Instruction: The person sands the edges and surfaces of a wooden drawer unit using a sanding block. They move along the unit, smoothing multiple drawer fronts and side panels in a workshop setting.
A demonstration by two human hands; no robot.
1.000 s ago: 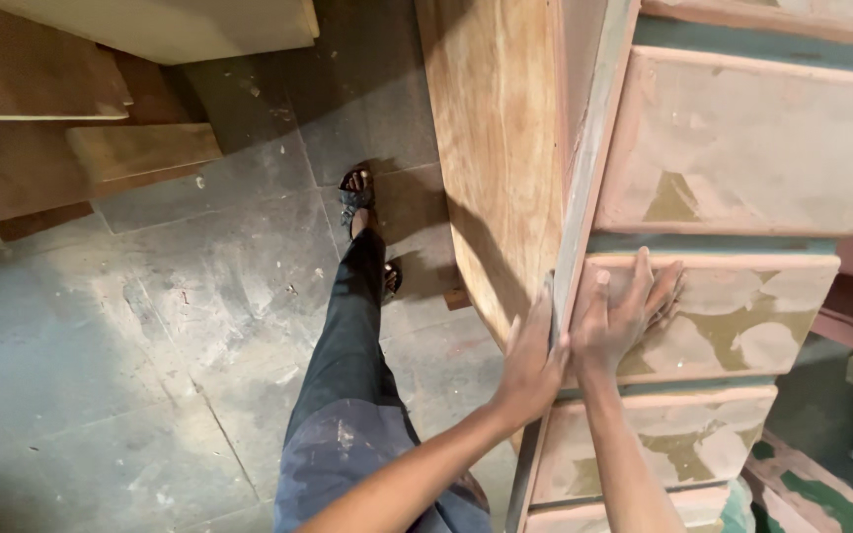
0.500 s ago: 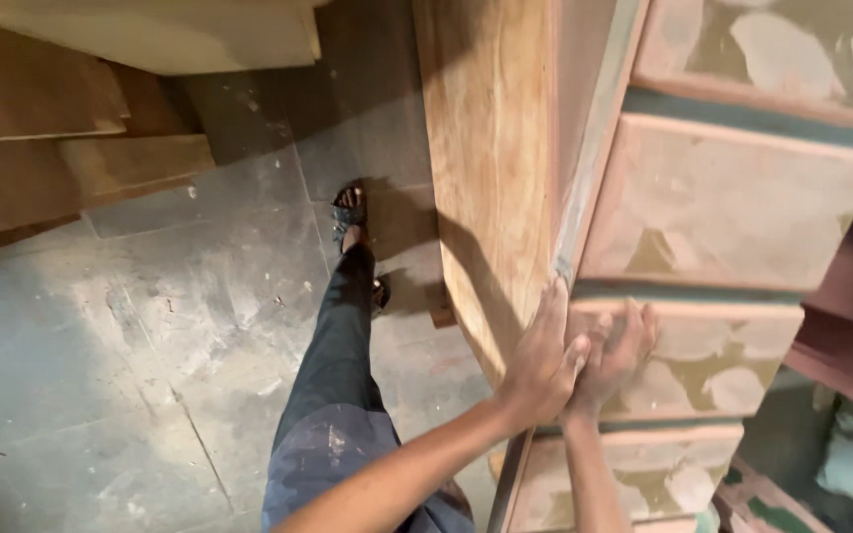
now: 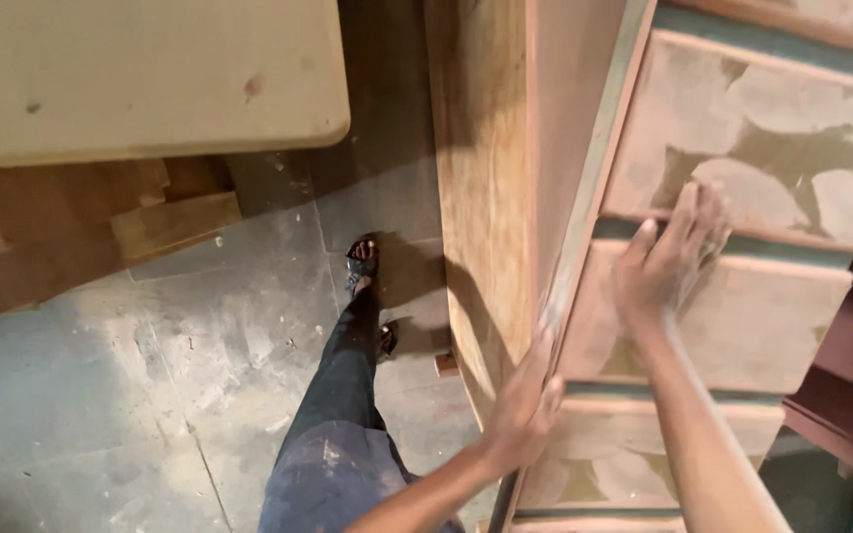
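A tall wooden chest of drawers [image 3: 486, 178] stands at the right, its drawer fronts [image 3: 742, 326] patched with pale filler and dust. My right hand [image 3: 668, 259] lies flat on a drawer front near its top edge, fingers stretched out and holding nothing. My left hand [image 3: 530, 403] is blurred and rests against the chest's front corner edge [image 3: 584, 227], lower down, fingers extended along it. My leg in dark dusty trousers [image 3: 338, 395] and a sandalled foot [image 3: 362, 262] stand on the floor beside the chest.
A pale board or tabletop [image 3: 140, 74] fills the upper left, with wooden planks [image 3: 150, 222] stacked under it. The grey concrete floor [image 3: 120, 395] is dusty. A dark reddish piece of furniture [image 3: 851, 385] stands at the far right.
My right hand has slid up from a lower drawer front to the one above. My left hand has stayed on the corner edge, now apart from the right.
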